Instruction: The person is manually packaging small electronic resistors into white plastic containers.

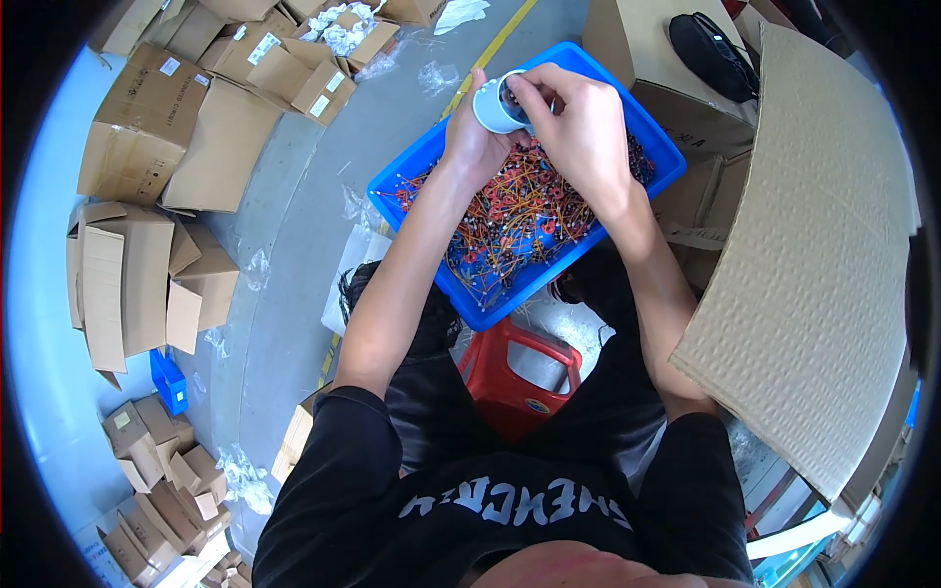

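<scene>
My left hand (470, 147) is wrapped round a white round housing, like a short cup (493, 110), held tilted above a blue plastic bin. At the cup's mouth, the bent thumb and fingers of my right hand (583, 122) pinch together, partly inside it. Something dark shows in the opening, but the fingers hide what they grip. Below both hands, the blue bin (670, 169) holds a tangled heap of small parts with orange, red and black wires (520, 201).
A red plastic stool (510, 402) stands between my legs. Close on my right, a large cardboard flap (814, 255) rises beside a carton carrying a black pouch (714, 57). Cardboard boxes (147, 122) line the left, with a small blue bin (169, 382) and plastic scraps on the floor.
</scene>
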A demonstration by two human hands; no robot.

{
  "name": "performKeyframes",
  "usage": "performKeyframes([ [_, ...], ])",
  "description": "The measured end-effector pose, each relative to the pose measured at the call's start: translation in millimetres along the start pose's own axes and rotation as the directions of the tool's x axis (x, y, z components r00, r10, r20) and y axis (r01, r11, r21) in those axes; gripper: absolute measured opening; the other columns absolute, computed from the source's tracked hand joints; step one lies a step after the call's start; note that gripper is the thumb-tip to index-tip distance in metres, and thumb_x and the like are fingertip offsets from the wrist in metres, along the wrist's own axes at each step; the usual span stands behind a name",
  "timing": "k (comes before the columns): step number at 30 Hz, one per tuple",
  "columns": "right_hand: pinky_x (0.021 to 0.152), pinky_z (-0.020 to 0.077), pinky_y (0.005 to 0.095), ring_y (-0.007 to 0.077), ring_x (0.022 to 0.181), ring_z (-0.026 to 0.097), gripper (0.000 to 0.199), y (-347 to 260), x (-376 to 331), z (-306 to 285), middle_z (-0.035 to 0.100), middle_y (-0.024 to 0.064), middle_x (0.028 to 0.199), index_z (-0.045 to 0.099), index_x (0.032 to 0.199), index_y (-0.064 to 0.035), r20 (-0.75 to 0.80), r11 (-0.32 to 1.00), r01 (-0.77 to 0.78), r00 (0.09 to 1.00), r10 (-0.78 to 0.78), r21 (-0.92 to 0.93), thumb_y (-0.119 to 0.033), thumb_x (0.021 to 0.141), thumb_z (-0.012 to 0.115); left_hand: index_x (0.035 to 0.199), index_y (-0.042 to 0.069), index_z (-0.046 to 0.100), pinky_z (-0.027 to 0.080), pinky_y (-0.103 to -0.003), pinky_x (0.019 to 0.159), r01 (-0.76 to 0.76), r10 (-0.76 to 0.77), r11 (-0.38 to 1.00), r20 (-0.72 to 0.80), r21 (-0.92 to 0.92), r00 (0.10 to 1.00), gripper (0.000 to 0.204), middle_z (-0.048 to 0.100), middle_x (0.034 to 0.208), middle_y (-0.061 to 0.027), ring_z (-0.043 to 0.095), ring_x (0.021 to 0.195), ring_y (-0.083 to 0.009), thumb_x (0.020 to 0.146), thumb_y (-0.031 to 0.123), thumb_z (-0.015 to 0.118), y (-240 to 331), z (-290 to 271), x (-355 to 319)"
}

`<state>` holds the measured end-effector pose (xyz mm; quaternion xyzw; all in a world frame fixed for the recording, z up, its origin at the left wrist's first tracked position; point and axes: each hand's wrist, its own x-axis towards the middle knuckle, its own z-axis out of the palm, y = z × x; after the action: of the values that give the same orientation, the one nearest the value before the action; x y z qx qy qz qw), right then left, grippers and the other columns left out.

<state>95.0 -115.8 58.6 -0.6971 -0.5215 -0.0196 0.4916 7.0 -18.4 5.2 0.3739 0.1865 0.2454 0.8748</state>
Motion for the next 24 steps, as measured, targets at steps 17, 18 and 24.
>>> performKeyframes([
  [17,0.055,0.0487,0.0345,0.0276,0.061,0.062,0.026,7,1,-4,0.061,0.0136,0.071,0.067,0.074,-0.0024,0.003,0.996,0.009,1.000,-0.009,-0.087,-0.028,0.076,0.072,0.123,0.005,0.051,0.052,-0.040,0.083,-0.088,0.092,0.994,0.067,-0.061,0.993,0.057,0.061,0.111,-0.0107,0.061,0.100,-0.0233,0.099,0.047,0.020,8,6,-5],
  [18,0.054,0.0486,0.0345,0.0277,0.060,0.062,0.026,7,1,-4,0.061,0.0139,0.070,0.067,0.072,-0.0022,-0.015,0.997,-0.007,1.000,0.005,-0.079,-0.028,0.077,0.071,0.126,0.005,0.049,0.051,-0.042,0.087,-0.108,0.116,0.990,0.090,-0.091,0.989,0.057,0.060,0.114,-0.0115,0.060,0.103,-0.0245,0.099,0.047,0.020,8,8,-5],
  [24,0.053,0.0480,0.0345,0.0276,0.057,0.061,0.027,6,2,-3,0.061,0.0144,0.067,0.067,0.069,-0.0015,0.018,0.999,-0.047,0.999,0.047,-0.015,-0.026,0.079,0.070,0.133,0.002,0.042,0.046,-0.037,0.091,-0.124,0.149,0.981,0.170,-0.150,0.974,0.051,0.059,0.115,-0.0116,0.058,0.105,-0.0229,0.100,0.038,0.026,9,3,-8],
])
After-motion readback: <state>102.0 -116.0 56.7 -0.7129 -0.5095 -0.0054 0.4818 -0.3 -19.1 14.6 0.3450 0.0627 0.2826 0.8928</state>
